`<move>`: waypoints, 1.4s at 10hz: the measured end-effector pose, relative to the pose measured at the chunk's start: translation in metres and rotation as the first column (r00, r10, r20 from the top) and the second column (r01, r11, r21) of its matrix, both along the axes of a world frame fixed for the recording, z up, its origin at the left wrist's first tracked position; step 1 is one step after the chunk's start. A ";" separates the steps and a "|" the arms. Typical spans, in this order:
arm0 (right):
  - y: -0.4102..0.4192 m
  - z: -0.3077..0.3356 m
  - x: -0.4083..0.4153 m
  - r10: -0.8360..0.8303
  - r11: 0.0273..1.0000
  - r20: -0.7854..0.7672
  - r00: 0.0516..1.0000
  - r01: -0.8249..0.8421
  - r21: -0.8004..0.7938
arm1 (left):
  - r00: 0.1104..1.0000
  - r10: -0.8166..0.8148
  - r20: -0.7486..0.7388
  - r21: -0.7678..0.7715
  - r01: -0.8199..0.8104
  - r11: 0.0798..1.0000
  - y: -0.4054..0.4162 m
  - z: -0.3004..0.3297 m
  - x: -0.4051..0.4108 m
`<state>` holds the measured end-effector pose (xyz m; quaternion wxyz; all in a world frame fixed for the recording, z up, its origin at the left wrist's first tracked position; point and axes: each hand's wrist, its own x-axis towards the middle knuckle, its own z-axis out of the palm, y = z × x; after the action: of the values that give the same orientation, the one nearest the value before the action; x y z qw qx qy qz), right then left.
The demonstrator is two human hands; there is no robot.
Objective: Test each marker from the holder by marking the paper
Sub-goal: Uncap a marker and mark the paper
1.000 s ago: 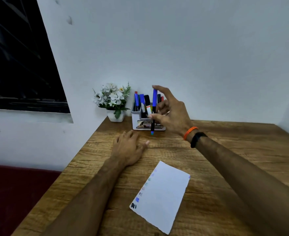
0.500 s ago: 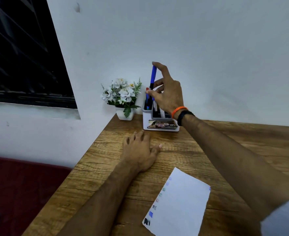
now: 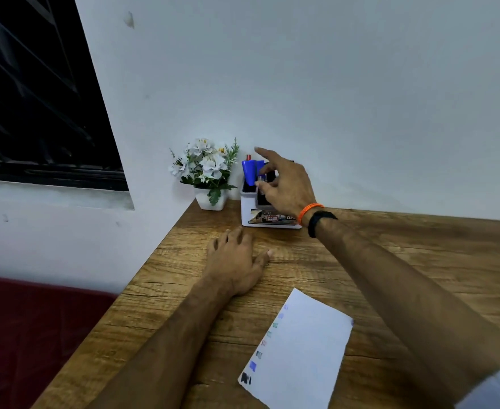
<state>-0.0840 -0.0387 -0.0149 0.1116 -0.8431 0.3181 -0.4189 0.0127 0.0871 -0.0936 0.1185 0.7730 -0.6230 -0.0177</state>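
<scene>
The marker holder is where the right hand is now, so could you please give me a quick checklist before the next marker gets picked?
1. Right hand at the marker holder: ok, fingers spread over the markers.
2. Right hand gripping a marker: cannot tell.
3. Left hand clear of the paper: ok, flat on the table.
4. Paper has blank space: ok, marks only along its left edge.
5. Flower pot out of the way: ok, left of the holder.
</scene>
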 end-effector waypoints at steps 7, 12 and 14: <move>-0.059 -0.009 -0.060 -0.270 0.950 -0.102 0.958 0.282 0.136 | 0.993 -0.119 -0.024 -0.014 0.119 0.993 -0.013 -0.001 -0.025; -0.058 0.001 -0.048 -0.198 0.964 0.051 0.979 0.185 0.188 | 0.992 -0.121 -0.026 -0.025 0.120 0.992 -0.014 -0.003 -0.023; -0.037 -0.010 -0.054 -0.197 0.955 0.106 0.975 0.166 0.246 | 0.993 -0.120 -0.022 -0.019 0.120 0.993 -0.014 -0.002 -0.024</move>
<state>-0.1377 -0.0760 -0.0244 0.1922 -0.7622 0.4338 -0.4405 -0.0110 0.0732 -0.0954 0.1312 0.7329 -0.6670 -0.0280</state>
